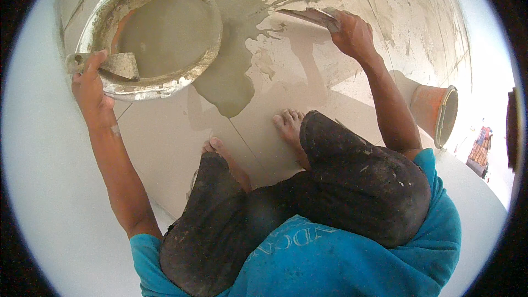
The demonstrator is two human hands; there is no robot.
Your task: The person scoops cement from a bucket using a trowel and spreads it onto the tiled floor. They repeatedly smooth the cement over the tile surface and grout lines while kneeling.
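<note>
Our left hand [91, 91] grips the crusted rim of a round bucket [159, 85] filled with smooth grey slurry, a trowel [118, 66] resting inside just beside our fingers. Our right hand [352, 33] clasps a flat scraper [311, 16], pressed to the beige tiled floor [176, 137], where wet grout [231, 71] pools between both hands.

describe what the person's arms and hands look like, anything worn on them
Both forearms are bare; blue short sleeves end above the elbows. No gloves, watch or rings show. The left hand has a pale smear near the wrist; the right hand looks dusted with grey.
</note>
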